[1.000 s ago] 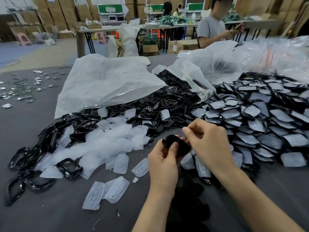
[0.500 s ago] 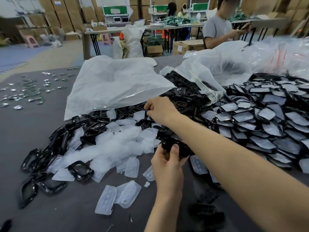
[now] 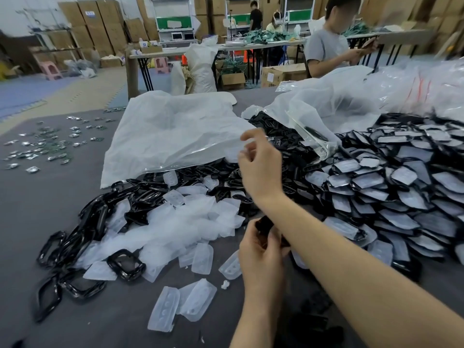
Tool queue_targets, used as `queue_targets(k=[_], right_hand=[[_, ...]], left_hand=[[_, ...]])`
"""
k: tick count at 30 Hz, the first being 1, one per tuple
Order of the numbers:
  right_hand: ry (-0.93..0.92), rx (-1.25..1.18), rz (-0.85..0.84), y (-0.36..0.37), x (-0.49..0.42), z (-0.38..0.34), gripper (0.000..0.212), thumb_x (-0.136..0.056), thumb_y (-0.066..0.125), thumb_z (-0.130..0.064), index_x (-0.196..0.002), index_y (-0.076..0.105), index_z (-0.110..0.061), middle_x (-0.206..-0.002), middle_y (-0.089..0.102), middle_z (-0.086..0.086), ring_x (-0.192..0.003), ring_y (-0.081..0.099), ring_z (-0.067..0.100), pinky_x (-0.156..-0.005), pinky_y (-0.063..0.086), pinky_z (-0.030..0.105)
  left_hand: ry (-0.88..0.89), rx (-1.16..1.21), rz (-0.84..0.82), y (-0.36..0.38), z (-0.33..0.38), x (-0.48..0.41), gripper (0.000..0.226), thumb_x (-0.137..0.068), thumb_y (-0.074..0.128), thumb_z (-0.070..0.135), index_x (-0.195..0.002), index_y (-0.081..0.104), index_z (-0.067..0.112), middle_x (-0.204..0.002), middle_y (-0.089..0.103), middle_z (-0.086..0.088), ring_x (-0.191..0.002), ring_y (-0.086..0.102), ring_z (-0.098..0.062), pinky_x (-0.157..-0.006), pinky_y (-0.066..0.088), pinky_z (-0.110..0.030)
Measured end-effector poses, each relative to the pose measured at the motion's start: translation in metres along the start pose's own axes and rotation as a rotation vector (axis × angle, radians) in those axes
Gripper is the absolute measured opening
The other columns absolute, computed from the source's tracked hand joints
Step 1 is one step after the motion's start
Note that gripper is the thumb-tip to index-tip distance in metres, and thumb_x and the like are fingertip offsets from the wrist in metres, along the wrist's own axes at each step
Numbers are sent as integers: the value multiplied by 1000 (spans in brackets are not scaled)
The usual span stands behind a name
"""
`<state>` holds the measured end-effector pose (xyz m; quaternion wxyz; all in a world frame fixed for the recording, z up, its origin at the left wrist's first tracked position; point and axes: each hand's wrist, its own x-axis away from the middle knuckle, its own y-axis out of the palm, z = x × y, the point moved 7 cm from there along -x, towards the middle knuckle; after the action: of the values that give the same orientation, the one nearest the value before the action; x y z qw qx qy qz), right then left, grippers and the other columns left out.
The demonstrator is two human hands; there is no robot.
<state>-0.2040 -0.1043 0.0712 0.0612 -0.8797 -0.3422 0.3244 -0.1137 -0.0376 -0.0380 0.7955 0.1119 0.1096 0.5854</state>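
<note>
1. A black shell [image 3: 263,223] is held just above the surface [image 3: 50,197], near the body, by the left grip [image 3: 261,249]. The fingers are curled round its lower end.
2. The right grip [image 3: 258,169] is raised over the heap of clear pads [image 3: 175,222] with its fingers loosely bent. Whether a pad is pinched cannot be told through the blur.
3. The shell is judged light, stiff and glossy, so likely slippery. It is best taken by its side edges.
4. The pads are judged soft and floppy, and best pinched at one edge.
</note>
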Motion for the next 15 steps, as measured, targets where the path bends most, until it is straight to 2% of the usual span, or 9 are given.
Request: queue_targets(k=[3, 5, 7, 9, 11, 15], right_hand=[[171, -217, 45, -47, 11, 23, 24, -84, 61, 1, -98, 61, -18, -73, 62, -7, -75, 68, 18, -74, 56, 31], [261, -322, 25, -75, 32, 42, 18, -84, 67, -4, -89, 66, -21, -74, 70, -7, -76, 70, 11, -75, 57, 25], [362, -436, 24, -99, 59, 58, 14, -86, 68, -8, -81, 69, -22, -73, 71, -9, -76, 71, 12, -74, 57, 23], [445, -528, 39, -116, 81, 70, 19, -86, 67, -6, -74, 70, -20, -70, 70, -6, -72, 70, 14, -67, 58, 24], [486, -581, 44, -125, 94, 76, 19, -85, 67, -5, -72, 68, -19, -68, 68, -3, -69, 66, 13, -59, 55, 22], [532, -698, 0, -128, 102, 76, 9, -85, 64, -4, -78, 63, -10, -67, 68, 4, -65, 65, 16, -56, 54, 22]], left_hand=[[-7, -14, 13, -3, -4, -1, 14, -96, 54, 3, -92, 66, 10, -87, 74, -6, -86, 71, -17, -67, 56, -23], [21, -66, 17, -4, -4, -3, 14, -97, 54, 5, -94, 66, 11, -91, 75, -6, -92, 71, -22, -81, 57, -36], [49, -123, 10, -2, -2, -3, 14, -97, 53, 5, -95, 65, 12, -93, 74, -8, -92, 70, -23, -87, 55, -44], [47, -103, 8, 0, 0, -2, 14, -97, 52, 4, -99, 63, 13, -96, 73, -12, -92, 70, -27, -81, 58, -46], [19, -11, -5, 2, 2, 1, 15, -99, 49, 3, -104, 58, 14, -97, 72, -15, -89, 71, -31, -69, 59, -40], [-30, 65, -21, 5, 3, 5, 16, -99, 45, 0, -108, 54, 11, -89, 73, -14, -79, 73, -31, -61, 58, -30]])
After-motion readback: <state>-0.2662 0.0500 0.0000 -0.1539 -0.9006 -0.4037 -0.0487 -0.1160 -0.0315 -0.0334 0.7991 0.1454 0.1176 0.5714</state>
